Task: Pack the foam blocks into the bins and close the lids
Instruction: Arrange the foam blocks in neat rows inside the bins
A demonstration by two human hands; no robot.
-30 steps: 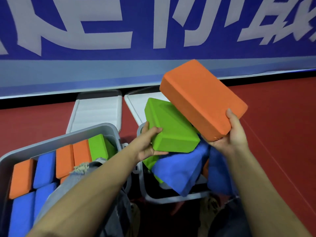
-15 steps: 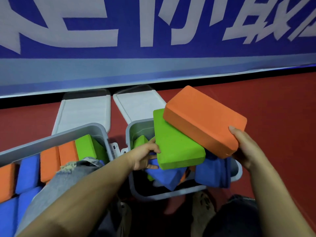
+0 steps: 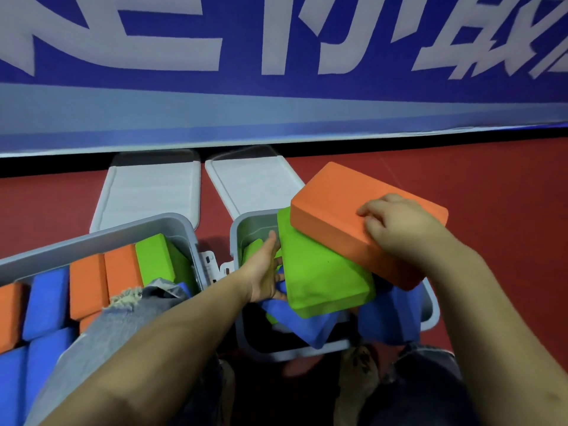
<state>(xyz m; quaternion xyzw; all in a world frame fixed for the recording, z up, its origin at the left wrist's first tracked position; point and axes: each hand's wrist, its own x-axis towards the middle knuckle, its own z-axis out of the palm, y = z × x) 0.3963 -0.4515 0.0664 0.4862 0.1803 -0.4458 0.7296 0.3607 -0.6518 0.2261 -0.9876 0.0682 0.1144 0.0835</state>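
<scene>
My right hand [image 3: 399, 229] lies flat on top of the orange block [image 3: 347, 222], fingers spread, pressing down, not wrapped around it. That block sits on the green block [image 3: 319, 278], which leans on blue blocks [image 3: 310, 327] in the right bin [image 3: 242, 333]. My left hand [image 3: 267, 272] holds the green block's left edge with curled fingers. The left bin [image 3: 92, 241] is full of blocks. Both lids [image 3: 147, 189] lie open behind.

Right bin [image 3: 242, 339] choked by tilted blocks — only its near-left corner stays open.
</scene>
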